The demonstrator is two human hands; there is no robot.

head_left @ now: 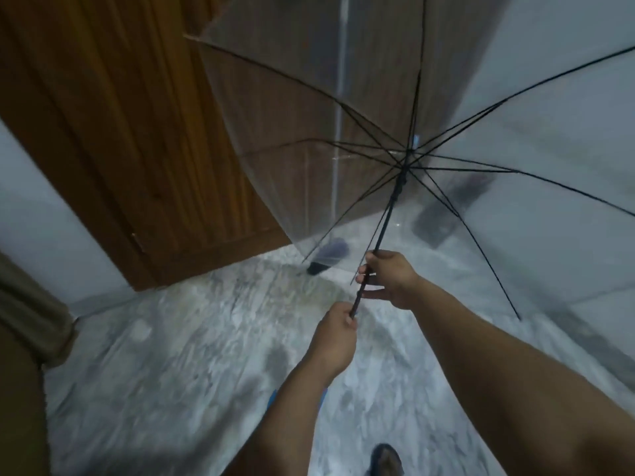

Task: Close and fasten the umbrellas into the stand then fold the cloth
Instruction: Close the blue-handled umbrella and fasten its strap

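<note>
**Open clear umbrella held by its shaft in both hands**

A transparent plastic umbrella with thin black metal ribs [446, 108] is spread open — its canopy fills the upper right, tilted away from the person. The slim black shaft [388, 214] runs down from the rib hub to the hands. The right hand [388, 280] has its fingers curled round the shaft, higher up; the left hand [338, 333] grips the shaft's lower end just below it, the two hands near each other but apart. Beneath lies a glossy grey-white marbled stone floor [192, 355]. A brown wood-grain door [130, 132] stands at the left — seen partly through the filmy canopy.
</note>
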